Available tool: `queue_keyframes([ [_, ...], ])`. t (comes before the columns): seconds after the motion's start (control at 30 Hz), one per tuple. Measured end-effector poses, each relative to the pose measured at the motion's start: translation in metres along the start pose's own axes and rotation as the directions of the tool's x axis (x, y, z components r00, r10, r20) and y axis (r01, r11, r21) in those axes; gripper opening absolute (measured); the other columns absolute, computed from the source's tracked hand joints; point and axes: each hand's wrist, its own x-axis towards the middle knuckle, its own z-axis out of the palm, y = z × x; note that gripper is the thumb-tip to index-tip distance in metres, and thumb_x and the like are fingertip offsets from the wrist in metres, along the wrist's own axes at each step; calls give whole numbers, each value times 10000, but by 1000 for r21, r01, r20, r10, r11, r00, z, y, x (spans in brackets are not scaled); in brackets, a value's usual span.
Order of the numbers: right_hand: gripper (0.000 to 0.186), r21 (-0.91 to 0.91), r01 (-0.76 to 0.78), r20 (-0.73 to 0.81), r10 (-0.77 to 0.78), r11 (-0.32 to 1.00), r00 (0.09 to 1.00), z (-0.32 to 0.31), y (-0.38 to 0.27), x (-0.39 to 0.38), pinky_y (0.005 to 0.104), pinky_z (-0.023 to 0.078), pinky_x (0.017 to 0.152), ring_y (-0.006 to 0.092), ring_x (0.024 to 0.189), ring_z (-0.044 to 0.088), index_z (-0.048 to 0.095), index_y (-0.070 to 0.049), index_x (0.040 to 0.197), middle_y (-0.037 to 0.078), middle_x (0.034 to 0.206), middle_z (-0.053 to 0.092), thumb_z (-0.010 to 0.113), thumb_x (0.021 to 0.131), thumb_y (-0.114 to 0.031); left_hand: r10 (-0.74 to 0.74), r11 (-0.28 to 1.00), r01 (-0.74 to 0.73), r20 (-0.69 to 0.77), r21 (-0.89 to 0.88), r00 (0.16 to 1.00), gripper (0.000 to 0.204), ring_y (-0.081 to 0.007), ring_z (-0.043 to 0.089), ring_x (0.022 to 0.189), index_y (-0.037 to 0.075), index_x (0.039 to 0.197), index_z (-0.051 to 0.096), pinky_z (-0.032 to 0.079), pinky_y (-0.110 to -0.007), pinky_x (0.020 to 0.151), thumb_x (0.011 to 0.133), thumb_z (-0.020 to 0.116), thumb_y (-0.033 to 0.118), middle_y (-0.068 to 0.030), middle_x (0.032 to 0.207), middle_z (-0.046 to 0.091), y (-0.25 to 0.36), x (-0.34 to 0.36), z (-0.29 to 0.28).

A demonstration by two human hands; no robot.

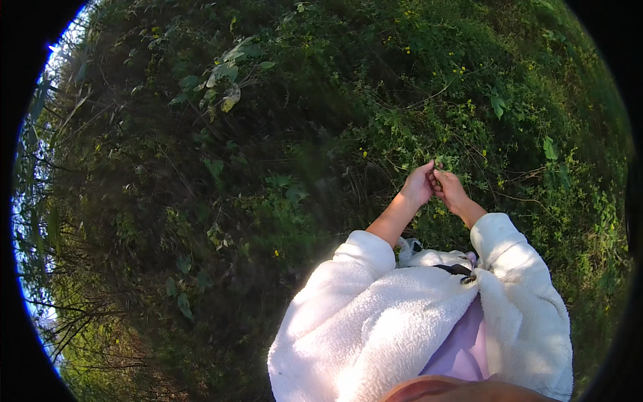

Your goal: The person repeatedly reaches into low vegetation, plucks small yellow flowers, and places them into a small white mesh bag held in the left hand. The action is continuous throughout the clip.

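My left hand [418, 185] and my right hand [451, 188] meet in front of me, right of the middle of the view, among low green plants. Both have their fingers curled in, thumbs and fingertips nearly touching each other. A small dark bit [439, 165] shows at the fingertips, too small to name; it may be part of a plant. Just beyond the fingers are leafy green stems [408, 144] with small yellow flowers. The white fleece sleeves are pushed back from both wrists.
Dense shaded undergrowth [167, 221] fills the left. Larger pale leaves [228, 74] stand out at the upper left. Thin bare twigs [519, 177] cross the greenery to the right of my hands. A white bag-like thing [435, 257] hangs at my front, partly hidden by the jacket.
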Motion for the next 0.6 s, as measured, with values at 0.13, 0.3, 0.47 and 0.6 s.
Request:
queue_keyframes([
  [0.13,189,-11,-3,42,4,1000,999,-5,-1,-8,163,292,420,45,533,381,496,-77,795,-23,674,443,458,871,-245,9,999,-9,-6,42,1000,242,-174,458,646,76,911,542,354,-306,575,876,431,288,-34,772,568,2,-2,-1],
  [0.3,171,-11,-143,118,144,990,983,-19,7,-29,153,290,411,42,530,388,522,-47,800,-17,683,467,456,860,-192,46,994,-60,-141,-93,989,180,-168,532,793,71,907,512,413,-347,784,880,442,234,-27,806,561,18,-7,-4],
  [0.47,132,35,-307,174,297,951,939,-38,8,-53,167,326,448,69,588,415,526,-16,829,22,735,480,430,838,-107,123,984,-144,-179,-107,976,152,-172,533,749,53,867,506,428,-368,827,880,444,192,-25,763,540,47,-26,-12],
  [0.6,161,143,-286,140,267,947,953,-45,-5,-49,170,358,482,74,626,425,506,-30,815,28,762,487,425,868,-158,132,986,-147,-162,-84,978,128,-169,515,735,57,891,505,422,-372,831,872,455,174,-29,787,533,51,-35,-15],
])
